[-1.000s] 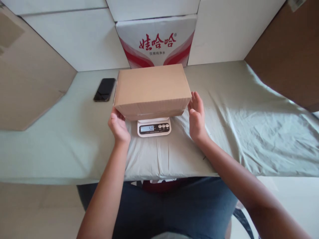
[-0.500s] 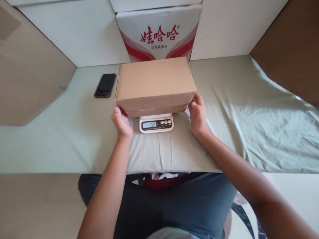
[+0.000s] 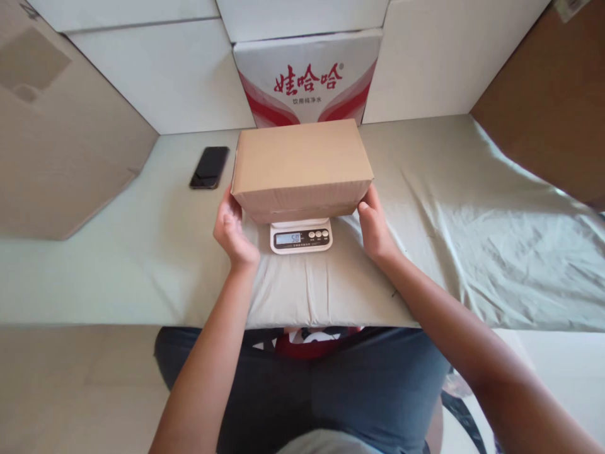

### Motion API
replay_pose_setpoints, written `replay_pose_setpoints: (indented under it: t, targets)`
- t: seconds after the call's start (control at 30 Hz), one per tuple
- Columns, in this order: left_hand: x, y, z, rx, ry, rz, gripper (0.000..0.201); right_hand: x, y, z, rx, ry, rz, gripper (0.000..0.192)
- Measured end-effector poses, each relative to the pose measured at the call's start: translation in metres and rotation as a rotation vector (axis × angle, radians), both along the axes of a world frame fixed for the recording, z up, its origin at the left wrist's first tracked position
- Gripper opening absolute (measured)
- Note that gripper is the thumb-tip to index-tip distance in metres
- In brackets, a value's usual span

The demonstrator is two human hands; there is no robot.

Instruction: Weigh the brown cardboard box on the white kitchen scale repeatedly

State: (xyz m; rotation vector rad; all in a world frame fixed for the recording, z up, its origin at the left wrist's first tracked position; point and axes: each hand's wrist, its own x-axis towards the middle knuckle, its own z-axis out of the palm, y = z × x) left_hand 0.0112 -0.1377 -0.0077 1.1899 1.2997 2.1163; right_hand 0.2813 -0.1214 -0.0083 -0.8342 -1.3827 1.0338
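A plain brown cardboard box sits level over a small white digital scale, whose weighing plate is mostly hidden beneath it. The scale's lit display shows digits that look like 5.0. My left hand is at the box's near left corner, its fingers along the left side and partly hidden. On the opposite side, my right hand holds the near right corner, thumb toward me and fingertips out of sight behind the box. Whether the hands bear any of the box's weight cannot be seen.
A black phone lies left of the box on the green cloth. White cartons, one with red lettering, form a wall behind. Large brown cardboard panels stand at left and right. The table's front edge is near my lap.
The view has shifted slightly, so the scene sits a little lower and further right. My left hand has turned a bit more palm-up beside the box. Both hands stay at its sides.
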Motion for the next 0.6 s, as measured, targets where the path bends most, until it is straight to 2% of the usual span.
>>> replay_pose_setpoints:
  t: [0.3,0.6]
  targets:
    - [0.008,-0.006,-0.001,-0.046,-0.049,-0.089,0.072,0.000,0.000,-0.002,0.045,-0.031,0.008,0.072]
    - [0.013,-0.009,0.000,-0.080,-0.075,-0.160,0.067,-0.002,-0.006,0.006,0.044,-0.039,0.000,0.069]
